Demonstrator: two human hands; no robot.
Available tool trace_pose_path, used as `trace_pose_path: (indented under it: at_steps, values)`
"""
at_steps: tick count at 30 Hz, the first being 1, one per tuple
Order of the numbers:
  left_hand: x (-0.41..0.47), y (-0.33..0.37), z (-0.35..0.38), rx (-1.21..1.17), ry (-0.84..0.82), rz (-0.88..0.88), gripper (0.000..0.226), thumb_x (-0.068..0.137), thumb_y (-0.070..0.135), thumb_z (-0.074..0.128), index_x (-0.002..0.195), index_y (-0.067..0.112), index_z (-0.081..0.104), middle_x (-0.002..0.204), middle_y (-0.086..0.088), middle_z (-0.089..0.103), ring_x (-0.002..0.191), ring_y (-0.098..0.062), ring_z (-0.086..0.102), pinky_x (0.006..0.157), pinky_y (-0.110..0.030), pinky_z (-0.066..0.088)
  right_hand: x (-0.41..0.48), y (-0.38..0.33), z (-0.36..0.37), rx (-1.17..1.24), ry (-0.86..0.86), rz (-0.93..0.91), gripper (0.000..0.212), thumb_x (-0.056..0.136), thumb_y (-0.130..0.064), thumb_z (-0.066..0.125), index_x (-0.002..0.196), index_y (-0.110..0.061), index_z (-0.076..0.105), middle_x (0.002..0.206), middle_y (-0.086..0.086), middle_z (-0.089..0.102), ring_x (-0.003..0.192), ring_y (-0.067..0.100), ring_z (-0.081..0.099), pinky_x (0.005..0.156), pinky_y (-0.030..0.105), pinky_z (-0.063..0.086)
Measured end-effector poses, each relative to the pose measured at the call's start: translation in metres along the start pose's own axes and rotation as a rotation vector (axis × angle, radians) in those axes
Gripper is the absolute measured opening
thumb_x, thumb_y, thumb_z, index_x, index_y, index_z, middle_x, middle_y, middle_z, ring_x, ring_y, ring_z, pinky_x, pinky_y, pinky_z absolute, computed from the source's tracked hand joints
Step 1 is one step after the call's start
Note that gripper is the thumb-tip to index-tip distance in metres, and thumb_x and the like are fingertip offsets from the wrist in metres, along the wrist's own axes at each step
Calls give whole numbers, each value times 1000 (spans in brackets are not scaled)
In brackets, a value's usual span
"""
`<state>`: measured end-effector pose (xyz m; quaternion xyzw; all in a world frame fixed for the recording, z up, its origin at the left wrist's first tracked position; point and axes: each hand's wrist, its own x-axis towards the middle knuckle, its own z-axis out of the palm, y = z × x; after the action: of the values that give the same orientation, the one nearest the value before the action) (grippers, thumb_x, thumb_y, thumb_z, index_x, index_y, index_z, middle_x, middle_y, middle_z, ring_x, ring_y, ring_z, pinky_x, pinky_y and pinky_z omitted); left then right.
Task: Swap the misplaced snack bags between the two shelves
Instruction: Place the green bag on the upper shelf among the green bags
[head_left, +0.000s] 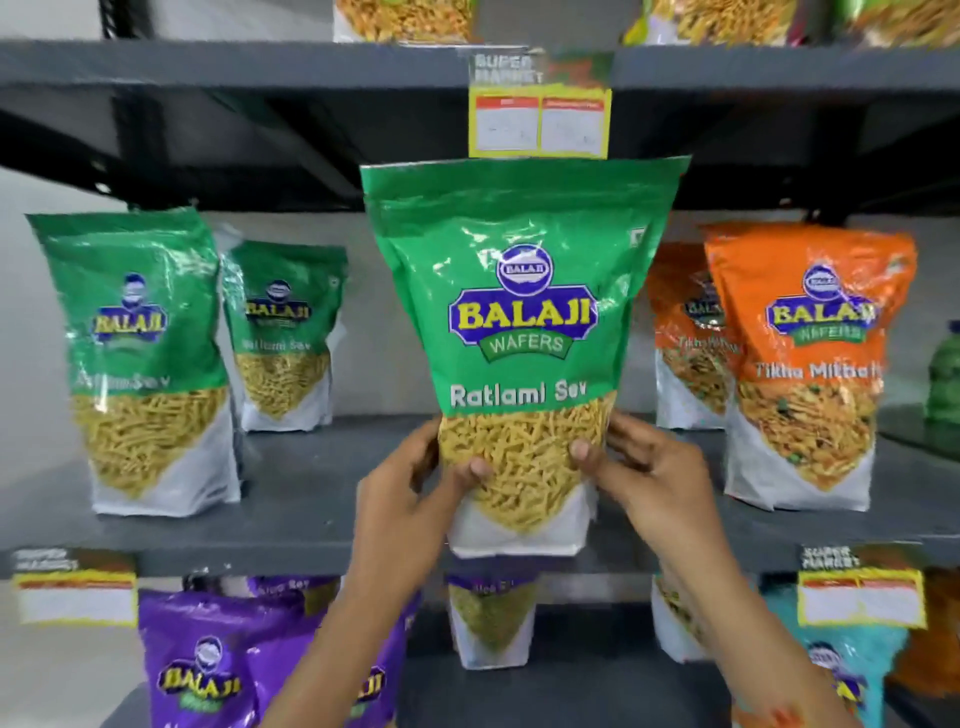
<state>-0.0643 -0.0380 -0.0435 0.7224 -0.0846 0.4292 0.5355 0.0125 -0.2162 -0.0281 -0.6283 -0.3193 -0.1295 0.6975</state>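
A green Ratlami Sev bag (519, 322) stands upright at the front edge of the middle shelf (311, 525), its base over the lip. My left hand (410, 493) grips its lower left side, thumb on the front. My right hand (649, 473) grips its lower right side. Two more green Ratlami Sev bags (140, 364) (283, 332) stand to the left on the same shelf. Two orange Tikha Mitha bags (800, 374) (685, 338) stand to the right.
The lower shelf holds purple bags (208, 660), a partly hidden bag (491, 618) under the held one and a teal bag (841, 654). Yellow price tags (540, 122) (75, 597) (860, 597) hang on the shelf edges. A green bottle (945, 379) stands far right. More bags sit on the top shelf (234, 62).
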Motion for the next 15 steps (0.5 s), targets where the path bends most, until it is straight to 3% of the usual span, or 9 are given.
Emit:
trace_pose_path:
  at_steps: [3, 6, 11, 15]
  values:
    - [32, -20, -2, 65, -60, -27, 23, 78, 15, 67, 93, 31, 62, 86, 20, 70, 74, 18, 59, 68, -3, 45, 28, 19, 16, -58, 39, 34, 34, 71, -13, 72, 104, -17, 66, 105, 8, 71, 88, 8, 66, 83, 30, 56]
    - [54, -43, -3, 83, -128, -90, 22, 81, 11, 63, 102, 9, 62, 98, -3, 69, 75, 16, 60, 70, -8, 46, 45, 33, 27, -120, 71, 88, 38, 71, -19, 74, 107, -13, 66, 109, 7, 69, 97, 17, 64, 89, 44, 54]
    - [72, -53, -2, 131, -141, -144, 33, 80, 21, 65, 110, 8, 60, 107, -5, 69, 90, -8, 62, 68, 1, 45, 56, 41, 32, -210, 93, 82, 32, 72, -29, 72, 102, -19, 68, 105, 10, 71, 91, 15, 64, 84, 44, 56]
    - [76, -56, -1, 190, -159, -148, 34, 80, 27, 64, 110, 10, 59, 106, -2, 66, 96, -12, 60, 65, 3, 42, 56, 44, 33, -256, 80, 58, 26, 74, -36, 69, 98, -25, 66, 99, 3, 70, 94, 16, 63, 84, 47, 55]
